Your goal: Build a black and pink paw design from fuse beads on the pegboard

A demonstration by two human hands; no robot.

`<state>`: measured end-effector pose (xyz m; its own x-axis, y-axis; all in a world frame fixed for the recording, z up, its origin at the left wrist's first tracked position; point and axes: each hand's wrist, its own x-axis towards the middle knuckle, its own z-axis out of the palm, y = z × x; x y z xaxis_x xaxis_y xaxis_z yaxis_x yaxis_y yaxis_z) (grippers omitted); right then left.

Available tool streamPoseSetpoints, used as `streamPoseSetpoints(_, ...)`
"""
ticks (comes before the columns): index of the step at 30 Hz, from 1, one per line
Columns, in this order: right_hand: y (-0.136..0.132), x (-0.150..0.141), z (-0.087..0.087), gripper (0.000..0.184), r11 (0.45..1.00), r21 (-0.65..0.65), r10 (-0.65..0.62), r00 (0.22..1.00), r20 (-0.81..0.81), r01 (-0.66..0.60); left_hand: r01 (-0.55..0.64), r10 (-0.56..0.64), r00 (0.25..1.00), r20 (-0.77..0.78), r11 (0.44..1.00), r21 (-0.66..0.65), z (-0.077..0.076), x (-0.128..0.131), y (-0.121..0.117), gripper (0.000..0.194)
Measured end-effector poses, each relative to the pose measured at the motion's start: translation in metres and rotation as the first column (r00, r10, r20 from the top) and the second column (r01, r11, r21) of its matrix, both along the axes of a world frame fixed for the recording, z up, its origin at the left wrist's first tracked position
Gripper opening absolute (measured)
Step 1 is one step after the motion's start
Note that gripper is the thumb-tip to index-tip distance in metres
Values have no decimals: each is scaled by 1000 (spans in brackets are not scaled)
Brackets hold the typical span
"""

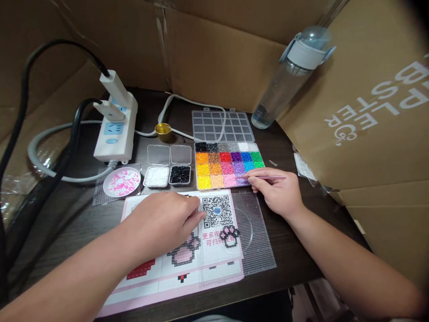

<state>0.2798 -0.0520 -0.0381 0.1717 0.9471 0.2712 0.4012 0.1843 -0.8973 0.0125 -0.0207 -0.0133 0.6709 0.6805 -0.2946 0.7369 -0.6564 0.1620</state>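
My right hand point(279, 190) is closed on a pair of thin pink tweezers point(264, 178), whose tips reach over the lower purple compartments of the bead box point(226, 168). The box holds small beads sorted by colour. Over the printed pattern sheet point(152, 293) my left hand point(172, 219) is curled, thumb and fingers close together; anything between them is hidden. A clear pegboard point(259, 243) overlaps the sheet's right side. On it sits a small paw shape of black and pink beads point(230, 241), right of the printed pink paw point(183, 255).
Small cases of white beads point(156, 177) and black beads point(180, 175) stand beside a dish of pink beads point(114, 182). Behind are a gold cup point(163, 130), the clear box lid point(204, 125), a power strip point(129, 118) with cables, and a water bottle point(284, 82). Cardboard walls point(214, 53) surround the table.
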Motion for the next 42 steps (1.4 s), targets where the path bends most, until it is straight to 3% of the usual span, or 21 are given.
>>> streamPoseSetpoints(6,-1,5,0,8,1000,-7,26,997,-69,-27,-16,16,998,58,1000,-11,-2,-3,0,36)
streamPoseSetpoints(10,-8,9,2,8,979,-28,194,962,-191,-203,-15,15,999,49,1000,-11,-4,-3,0,36)
streamPoseSetpoints(14,-18,7,8,7,863,-18,482,833,-271,-505,-26,26,998,60,1000,-3,-4,-2,1,37)
streamPoseSetpoints(18,-21,3,10,6,747,0,646,726,-235,-665,-22,22,998,50,1000,-5,-3,0,1,37)
streamPoseSetpoints(26,-19,3,6,5,743,9,664,734,-139,-670,-20,20,999,25,1000,-15,0,1,0,37)
streamPoseSetpoints(42,-18,4,6,6,745,-4,662,740,-121,-667,-1,0,999,39,1000,16,-3,1,0,38)
